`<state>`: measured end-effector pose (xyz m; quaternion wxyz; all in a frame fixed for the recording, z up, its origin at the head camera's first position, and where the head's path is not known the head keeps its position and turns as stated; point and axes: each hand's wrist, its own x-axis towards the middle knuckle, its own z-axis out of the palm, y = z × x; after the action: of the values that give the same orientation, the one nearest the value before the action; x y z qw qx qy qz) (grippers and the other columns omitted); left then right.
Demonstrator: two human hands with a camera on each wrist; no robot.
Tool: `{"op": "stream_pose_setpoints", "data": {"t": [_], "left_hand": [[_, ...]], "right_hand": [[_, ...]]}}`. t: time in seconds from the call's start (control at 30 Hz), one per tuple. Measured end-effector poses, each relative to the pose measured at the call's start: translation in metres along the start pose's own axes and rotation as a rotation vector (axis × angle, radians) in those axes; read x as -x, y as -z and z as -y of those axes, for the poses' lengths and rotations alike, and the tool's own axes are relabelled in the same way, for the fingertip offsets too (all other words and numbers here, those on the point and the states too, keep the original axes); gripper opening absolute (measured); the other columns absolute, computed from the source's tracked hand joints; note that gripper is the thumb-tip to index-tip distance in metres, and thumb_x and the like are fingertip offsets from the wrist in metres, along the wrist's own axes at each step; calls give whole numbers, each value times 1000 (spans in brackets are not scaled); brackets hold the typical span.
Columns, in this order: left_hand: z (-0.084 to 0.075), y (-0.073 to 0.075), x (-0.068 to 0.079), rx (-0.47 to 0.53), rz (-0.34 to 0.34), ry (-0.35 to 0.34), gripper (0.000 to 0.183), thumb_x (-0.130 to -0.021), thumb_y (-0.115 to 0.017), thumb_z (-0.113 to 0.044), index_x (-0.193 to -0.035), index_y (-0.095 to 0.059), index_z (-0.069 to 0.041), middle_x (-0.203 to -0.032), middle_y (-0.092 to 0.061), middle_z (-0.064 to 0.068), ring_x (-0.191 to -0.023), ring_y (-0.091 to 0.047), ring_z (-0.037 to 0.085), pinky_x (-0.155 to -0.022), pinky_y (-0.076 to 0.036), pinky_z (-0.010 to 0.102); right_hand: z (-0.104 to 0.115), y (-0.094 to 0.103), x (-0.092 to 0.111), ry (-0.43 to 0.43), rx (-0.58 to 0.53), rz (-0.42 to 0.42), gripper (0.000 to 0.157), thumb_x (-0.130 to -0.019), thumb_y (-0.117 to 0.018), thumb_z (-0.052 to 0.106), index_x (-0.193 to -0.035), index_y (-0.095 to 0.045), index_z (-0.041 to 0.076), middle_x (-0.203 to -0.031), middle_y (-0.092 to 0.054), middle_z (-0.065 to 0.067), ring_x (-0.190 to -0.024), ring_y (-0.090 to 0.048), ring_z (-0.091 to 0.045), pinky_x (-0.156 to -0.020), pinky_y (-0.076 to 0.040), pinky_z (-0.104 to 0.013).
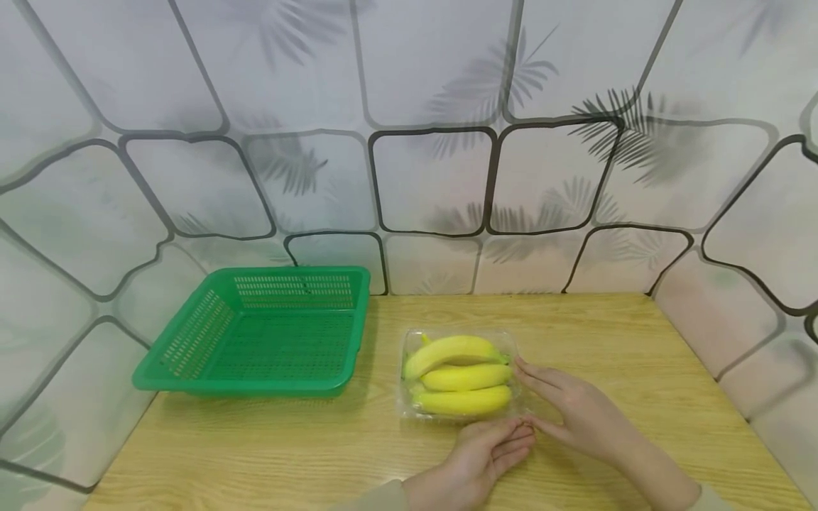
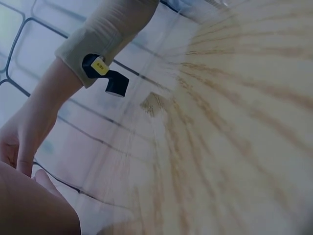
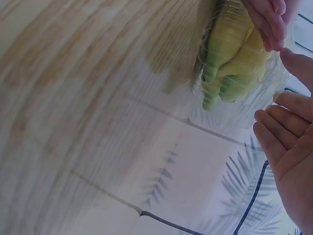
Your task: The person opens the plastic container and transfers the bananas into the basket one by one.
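A clear plastic box (image 1: 407,408) sits on the wooden table in the head view, with yellow bananas (image 1: 463,402) inside it. My right hand (image 1: 578,411) is at the box's right side, its extended fingertips touching the edge. At the near right corner, my left hand (image 1: 488,454) lies with relaxed, nearly straight fingers, its tips close to the right thumb. The right wrist view gives the bananas' greenish ends (image 3: 230,88) through the plastic, beside the right hand's straight fingers (image 3: 281,129). Only part of the left hand (image 2: 36,205) appears in the left wrist view.
To the left of the box stands a green plastic basket (image 1: 348,355) with slotted walls. Wood-grain tabletop (image 1: 307,447) surrounds both containers. A patterned wall covering (image 1: 434,184) rises behind the table and along its sides.
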<state>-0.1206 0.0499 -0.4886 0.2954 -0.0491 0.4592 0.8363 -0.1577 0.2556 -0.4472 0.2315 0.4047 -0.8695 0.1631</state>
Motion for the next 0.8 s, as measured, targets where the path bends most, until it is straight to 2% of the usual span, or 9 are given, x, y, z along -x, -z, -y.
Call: {"op": "stream_pose_setpoints", "data": {"t": [0.17,0.23,0.4,0.5,0.6,0.7,0.8], "left_hand": [[-1,-3,-1,18,-29,-1,36,-109,-60,-15,-135,-64,8,-127,-74,16,-117,-74,22,-110,-57,36],[-1,-5,-1,26,-42,-3,34,-108,-62,-14,-133,-66,8,-123,-75,15,-113,-75,19,-109,-58,35],[-2,-8,-2,23,-78,-2,30,-107,-63,-11,-129,-68,8,-117,-78,13,-108,-76,17,-106,-60,34],[-2,-8,-2,16,-91,4,30,-107,-63,-11,-129,-69,8,-117,-78,13,-108,-76,17,-106,-60,34],[-2,-9,-2,4,-95,3,31,-107,-63,-12,-129,-68,8,-120,-77,14,-109,-76,18,-107,-60,35],[-1,-9,-2,-7,-98,1,32,-107,-64,-13,-130,-67,9,-122,-76,16,-111,-75,19,-107,-60,36],[-2,-9,-1,-13,-96,8,32,-107,-63,-14,-130,-67,8,-125,-75,17,-112,-75,19,-108,-59,37]], "right_hand": [[-1,1,-1,14,11,-4,64,-106,-57,55,-143,-65,3,-144,-67,-18,-115,-74,-29,-89,-66,-44],[-2,1,-1,17,16,-2,65,-104,-60,55,-143,-66,3,-144,-67,-18,-115,-74,-30,-89,-65,-44],[-1,3,-2,11,16,24,67,-88,-87,37,-142,-66,3,-143,-68,-18,-114,-74,-30,-88,-66,-44],[0,4,-3,12,11,31,69,-84,-91,29,-142,-66,1,-143,-68,-19,-114,-74,-30,-88,-66,-44],[-1,5,-3,21,13,24,63,-92,-84,36,-140,-67,1,-141,-69,-19,-114,-74,-31,-88,-66,-44],[-1,4,-3,30,15,13,60,-102,-68,48,-139,-68,1,-141,-69,-19,-112,-75,-31,-87,-66,-44],[-1,3,-3,34,22,2,66,-107,-50,55,-138,-69,0,-140,-70,-18,-110,-75,-30,-86,-66,-43]]}}
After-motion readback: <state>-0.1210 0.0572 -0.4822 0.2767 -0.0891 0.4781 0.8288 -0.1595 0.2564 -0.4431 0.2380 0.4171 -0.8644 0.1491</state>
